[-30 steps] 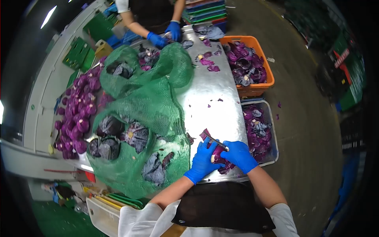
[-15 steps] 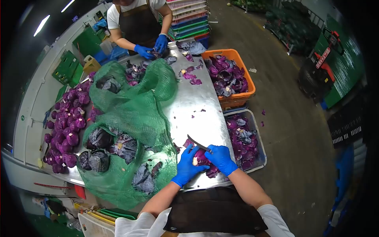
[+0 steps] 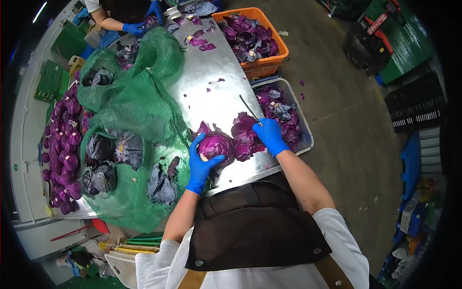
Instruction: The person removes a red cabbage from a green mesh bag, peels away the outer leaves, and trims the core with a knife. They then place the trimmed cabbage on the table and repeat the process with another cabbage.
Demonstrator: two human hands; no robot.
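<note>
My left hand (image 3: 201,166), in a blue glove, is wrapped round the near left side of a peeled red cabbage (image 3: 217,146) with a pale cut stem. My gloved right hand (image 3: 270,137) grips a knife (image 3: 249,108), its thin dark blade slanting up and away to the left. Loose purple cabbage leaves (image 3: 244,136) lie between the cabbage and my right hand, right at its fingers. Both hands are over the near end of the metal table (image 3: 204,103).
Green netting (image 3: 139,113) with untrimmed cabbages covers the table's middle; peeled cabbages (image 3: 62,144) are heaped far left. An orange crate (image 3: 262,67) and a grey bin (image 3: 308,135) of leaves stand right of the table. Across it works a person in blue gloves (image 3: 134,28).
My hands have moved apart, the right going right with the knife and leaves beside it. More of the cabbage shows in my left hand. The view has shifted.
</note>
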